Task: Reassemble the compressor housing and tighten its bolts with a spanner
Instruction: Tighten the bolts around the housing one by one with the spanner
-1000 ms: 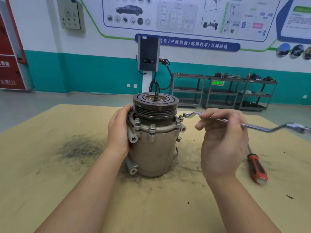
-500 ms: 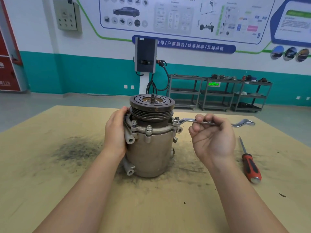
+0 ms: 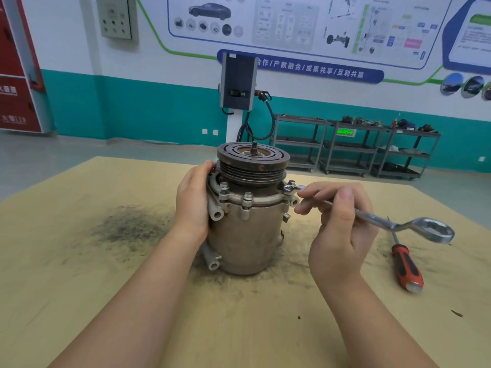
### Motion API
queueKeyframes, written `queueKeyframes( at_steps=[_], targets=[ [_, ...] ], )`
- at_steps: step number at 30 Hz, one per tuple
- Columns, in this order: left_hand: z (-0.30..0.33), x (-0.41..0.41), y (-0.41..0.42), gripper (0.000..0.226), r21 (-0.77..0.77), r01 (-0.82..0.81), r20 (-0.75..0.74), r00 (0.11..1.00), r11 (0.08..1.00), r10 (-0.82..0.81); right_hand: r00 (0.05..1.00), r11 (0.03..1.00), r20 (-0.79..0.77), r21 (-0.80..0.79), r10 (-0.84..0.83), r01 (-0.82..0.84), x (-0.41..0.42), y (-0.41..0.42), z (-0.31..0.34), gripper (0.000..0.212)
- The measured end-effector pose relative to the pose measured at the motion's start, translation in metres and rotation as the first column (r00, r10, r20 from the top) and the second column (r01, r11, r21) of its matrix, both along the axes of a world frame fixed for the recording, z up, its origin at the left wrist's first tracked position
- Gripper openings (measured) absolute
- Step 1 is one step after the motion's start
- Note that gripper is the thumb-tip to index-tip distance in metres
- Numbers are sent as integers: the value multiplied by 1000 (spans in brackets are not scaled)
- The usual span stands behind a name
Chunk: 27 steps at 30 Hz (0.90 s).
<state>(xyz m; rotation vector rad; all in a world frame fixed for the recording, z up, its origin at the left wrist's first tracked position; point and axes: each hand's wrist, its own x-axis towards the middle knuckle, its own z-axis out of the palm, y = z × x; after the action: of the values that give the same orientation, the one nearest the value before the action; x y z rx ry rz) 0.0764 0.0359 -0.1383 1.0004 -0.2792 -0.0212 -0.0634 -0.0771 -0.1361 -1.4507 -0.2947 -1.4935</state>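
Compressor housing [image 3: 248,235] stands upright near the middle of the worktop [image 3: 79,274], pulley end up, with its flanged cover already seated and several bolts standing in the flange. Tightening looks to be the step in hand: the left hand [image 3: 192,203] wraps around the left flank of the body just under the flange and steadies it, while the right hand [image 3: 338,221] pinches the shank of the spanner [image 3: 377,220] between curled fingers and thumb. The small ring end of the spanner sits over the bolt [image 3: 291,185] at the right edge of the flange; the large ring end sticks out free to the right, above the worktop. The next move probably calls for a firm swing of the shank around that bolt with the ring kept square on the head, the left hand bracing so the body does not turn or tip, then a shift to the next bolt along the flange. A red-handled screwdriver [image 3: 406,266] lies on the worktop to the right, apart from both hands. No box, tray or other container shows on the worktop; the shelving racks [image 3: 356,152] by the far wall carry small items too distant to identify.
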Motion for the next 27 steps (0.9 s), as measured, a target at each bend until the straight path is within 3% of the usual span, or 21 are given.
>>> queueKeyframes(
  at_steps=[4, 8, 10, 13, 15, 17, 20, 24, 25, 27],
  targets=[
    [0, 0, 0, 24, -8, 1, -1, 1000, 1000, -1, 987, 971, -50, -194, -154, 142, 1, 9, -9, 26],
    [0, 0, 1, 26, -3, -8, 4, 1000, 1000, 8, 967, 887, -29, -405, -255, 222, 1, 12, -11, 42],
    [0, -1, 1, 29, -6, -11, 5, 1000, 1000, 11, 981, 935, -41, -313, -189, 167, 0, 6, -6, 37],
    [0, -2, 1, 29, -6, -14, 9, 1000, 1000, 14, 998, 996, -26, 62, -56, 57, -2, -3, 6, 36],
    [0, -2, 1, 28, -12, -8, 9, 1000, 1000, 8, 998, 953, -38, 302, 53, -39, -2, -8, 12, 45],
    [0, -2, 2, 28, -13, -3, 4, 1000, 1000, 3, 979, 881, -41, 444, 198, -160, -2, -13, 17, 52],
    [0, -2, 2, 32, -16, 9, 4, 1000, 1000, -9, 910, 741, 12, 575, 415, -346, 0, -20, 20, 63],
    [0, -2, 2, 34, -18, 9, 8, 1000, 1000, -9, 843, 589, 66, 686, 533, -426, 2, -29, 22, 45],
    [0, -2, 2, 33, -20, 9, 7, 1000, 1000, -9, 856, 606, 57, 682, 514, -409, 3, -29, 21, 39],
    [0, -1, 2, 33, -17, 10, 8, 1000, 1000, -10, 927, 764, -6, 567, 376, -306, 2, -22, 18, 36]
  ],
)
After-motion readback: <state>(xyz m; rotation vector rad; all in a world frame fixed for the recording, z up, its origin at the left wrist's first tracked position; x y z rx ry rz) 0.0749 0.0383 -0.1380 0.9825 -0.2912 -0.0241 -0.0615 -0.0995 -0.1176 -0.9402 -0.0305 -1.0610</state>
